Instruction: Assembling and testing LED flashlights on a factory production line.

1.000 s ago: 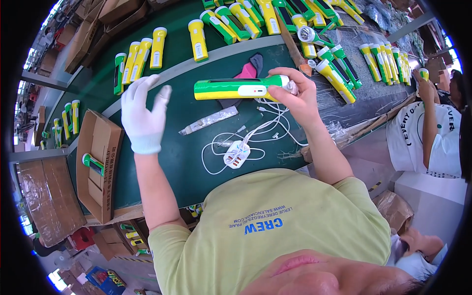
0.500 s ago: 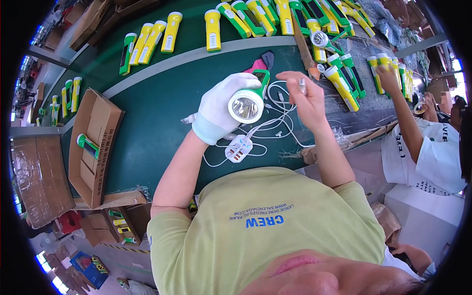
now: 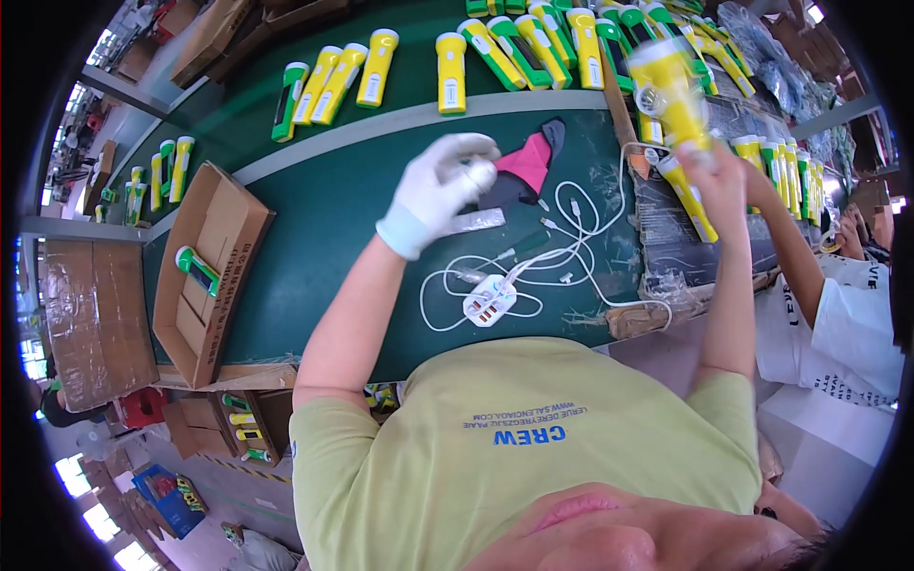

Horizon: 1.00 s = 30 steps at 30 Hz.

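Observation:
My left hand (image 3: 438, 190), in a white glove, hovers over the green tabletop with curved fingers apart and nothing held. Just beside it lie a pink and dark grey cloth (image 3: 529, 164) and a small clear plastic strip (image 3: 476, 221). My bare right hand (image 3: 712, 176) reaches out to the right, its fingers wrapped round the lower end of a yellow flashlight (image 3: 671, 95). That flashlight stands head up and is smeared by motion. Between my hands and my body sits a white multi-port USB charger (image 3: 490, 301) with tangled white cables (image 3: 571, 249).
Several yellow and green flashlights (image 3: 451, 74) line the far side, with more at the right. An open cardboard box (image 3: 209, 276) holding one green flashlight stands at the left. A co-worker's arm (image 3: 795, 243) reaches in close beside my right hand.
The flashlight has left my left hand, which has opened. My right hand has moved right and now grips a yellow flashlight. The whole view has shifted slightly.

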Available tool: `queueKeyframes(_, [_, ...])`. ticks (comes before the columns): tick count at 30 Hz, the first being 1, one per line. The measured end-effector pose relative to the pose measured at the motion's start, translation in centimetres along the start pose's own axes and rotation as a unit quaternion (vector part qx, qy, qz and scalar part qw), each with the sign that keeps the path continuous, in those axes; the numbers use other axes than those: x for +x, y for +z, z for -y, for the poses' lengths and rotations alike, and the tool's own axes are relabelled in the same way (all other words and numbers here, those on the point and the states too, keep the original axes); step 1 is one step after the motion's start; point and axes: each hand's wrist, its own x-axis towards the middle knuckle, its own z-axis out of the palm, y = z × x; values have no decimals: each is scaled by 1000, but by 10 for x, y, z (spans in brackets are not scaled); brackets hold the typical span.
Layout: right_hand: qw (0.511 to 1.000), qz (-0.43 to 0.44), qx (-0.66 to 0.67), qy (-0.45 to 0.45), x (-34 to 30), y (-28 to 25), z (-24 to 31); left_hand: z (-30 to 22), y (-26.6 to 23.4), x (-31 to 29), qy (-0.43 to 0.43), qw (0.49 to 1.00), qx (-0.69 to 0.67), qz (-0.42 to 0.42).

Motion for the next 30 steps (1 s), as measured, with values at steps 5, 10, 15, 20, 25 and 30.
queueKeyframes(5, [936, -8, -303, 179, 13, 4, -69, 50, -99, 61, 23, 936, 258, -239])
queueKeyframes(10, [904, -32, -350, 241, -4, -2, -122, 70, -133, 111, -116, 717, 635, -263])
queueKeyframes(15, [971, -173, -110, 125, -29, -26, -91, 86, -179, 102, -48, 880, 323, -345])
queueKeyframes(20, [990, -99, 88, 47, -54, 1, -20, 19, -107, 44, -145, 933, -182, -274])
queueKeyframes(25, [974, 12, 125, -187, -41, 57, 56, -11, -58, -3, -187, 951, -218, -114])
queueKeyframes(30, [845, 192, 499, -22, -41, 96, 106, -27, -26, -28, -197, 961, -184, -63])
